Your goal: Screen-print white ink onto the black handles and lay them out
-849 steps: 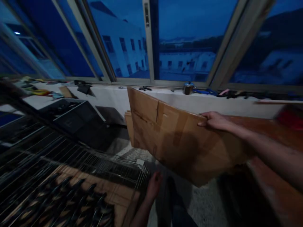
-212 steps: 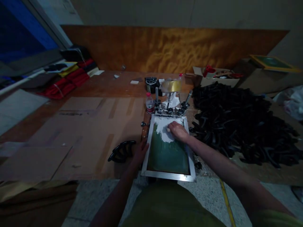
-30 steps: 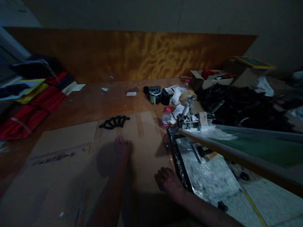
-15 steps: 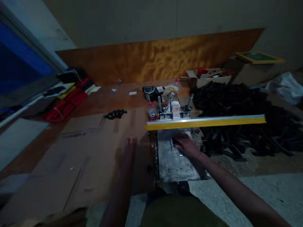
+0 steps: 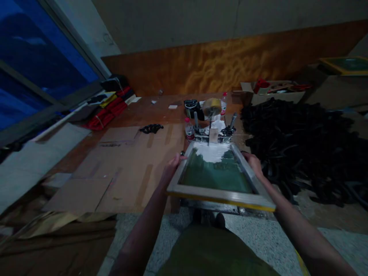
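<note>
A screen-printing frame (image 5: 212,191) with green mesh (image 5: 215,178) lies lowered in front of me, tilted slightly. White ink (image 5: 211,153) spreads over the far part of its mesh. My left hand (image 5: 173,164) grips the frame's left side, one finger laid on the edge. Closed at the right side is my right hand (image 5: 253,164), its fingertips partly hidden behind the rail. Beyond the frame stands the metal hinge clamp (image 5: 201,138), with a squeegee (image 5: 213,136) upright near it. Beneath the frame, only the near edge of the printing base (image 5: 212,206) shows.
A heap of black pieces (image 5: 293,134) lies to the right. Cardboard (image 5: 123,172) covers the table on my left, with one black piece (image 5: 151,128) on it. Bottles (image 5: 189,130) and a black tub (image 5: 191,108) stand behind. An open box (image 5: 276,97) sits at the back right.
The frame has swung down from its raised position over the base. My right hand has left the base for the frame's right side; my left hand has moved to its left side.
</note>
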Tool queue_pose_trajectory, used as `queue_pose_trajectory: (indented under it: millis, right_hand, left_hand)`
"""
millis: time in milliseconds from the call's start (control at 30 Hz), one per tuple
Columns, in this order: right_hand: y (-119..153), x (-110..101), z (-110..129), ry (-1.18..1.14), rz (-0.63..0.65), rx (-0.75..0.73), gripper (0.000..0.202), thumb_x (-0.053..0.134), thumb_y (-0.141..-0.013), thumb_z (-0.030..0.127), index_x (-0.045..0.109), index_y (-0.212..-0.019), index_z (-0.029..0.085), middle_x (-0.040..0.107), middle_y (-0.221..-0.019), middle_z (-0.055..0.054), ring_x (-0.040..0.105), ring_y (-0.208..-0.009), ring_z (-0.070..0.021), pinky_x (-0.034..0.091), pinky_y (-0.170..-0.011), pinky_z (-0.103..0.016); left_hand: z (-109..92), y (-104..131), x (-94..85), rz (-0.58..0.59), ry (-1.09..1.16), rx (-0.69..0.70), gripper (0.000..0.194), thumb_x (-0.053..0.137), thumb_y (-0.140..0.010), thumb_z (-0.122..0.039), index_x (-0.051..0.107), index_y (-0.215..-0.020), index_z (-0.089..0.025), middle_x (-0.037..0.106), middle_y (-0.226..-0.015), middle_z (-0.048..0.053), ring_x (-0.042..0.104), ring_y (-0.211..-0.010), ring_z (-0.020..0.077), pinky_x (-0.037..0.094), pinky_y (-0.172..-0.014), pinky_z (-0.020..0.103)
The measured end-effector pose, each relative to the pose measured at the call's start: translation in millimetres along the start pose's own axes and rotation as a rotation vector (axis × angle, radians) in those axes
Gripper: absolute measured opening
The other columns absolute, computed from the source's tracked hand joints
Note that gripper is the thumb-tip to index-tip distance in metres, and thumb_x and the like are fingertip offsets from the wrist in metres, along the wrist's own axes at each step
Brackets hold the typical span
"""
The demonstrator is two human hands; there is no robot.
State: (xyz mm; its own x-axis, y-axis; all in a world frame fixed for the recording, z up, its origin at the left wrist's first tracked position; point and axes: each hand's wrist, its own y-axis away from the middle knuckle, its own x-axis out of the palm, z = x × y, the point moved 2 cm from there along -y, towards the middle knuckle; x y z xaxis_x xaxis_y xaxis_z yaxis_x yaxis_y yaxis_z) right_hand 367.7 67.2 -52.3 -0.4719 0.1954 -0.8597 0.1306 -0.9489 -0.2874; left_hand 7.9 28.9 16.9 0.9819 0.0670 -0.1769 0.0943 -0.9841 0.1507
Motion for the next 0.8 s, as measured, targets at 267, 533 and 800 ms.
queue_pose_trajectory:
  millis: [267,533,800]
  right_hand:
    - [-77.5,10.0,77.2,0.11,0.028,-0.193,0.061,0.062,-0.083,0.018,0.045,-0.141,0.012,0.045,-0.144,-0.018,0.042,-0.13,-0.0289,0.038,-0.106,-0.042]
    - [-81.5,26.3,91.8,0.293,0.337,-0.067,0.017,0.055,-0.088,0.023,0.064,-0.099,0.014,0.066,-0.106,-0.012,0.062,-0.093,-0.0215,0.046,-0.081,-0.028]
    - [-36.3,36.7,109.7,0.314,0.387,-0.273,0.018,0.051,-0.084,0.012,0.063,-0.098,0.012,0.063,-0.102,-0.016,0.055,-0.101,-0.0261,0.043,-0.088,-0.033]
  left_hand:
    - [100.2,17.8,20.1,0.058,0.086,-0.113,0.051,0.061,-0.08,-0.034,0.057,-0.13,-0.021,0.064,-0.131,0.008,0.06,-0.119,0.0254,0.05,-0.097,0.037]
    - [125.2,15.0,20.4,0.091,0.141,-0.195,0.063,0.063,-0.081,-0.048,0.053,-0.135,-0.018,0.069,-0.119,0.012,0.066,-0.106,0.0274,0.053,-0.09,0.041]
    - [136.0,11.3,21.2,0.109,0.178,-0.244,0.072,0.067,-0.076,-0.055,0.053,-0.135,-0.017,0.072,-0.113,0.012,0.068,-0.101,0.0269,0.054,-0.086,0.04]
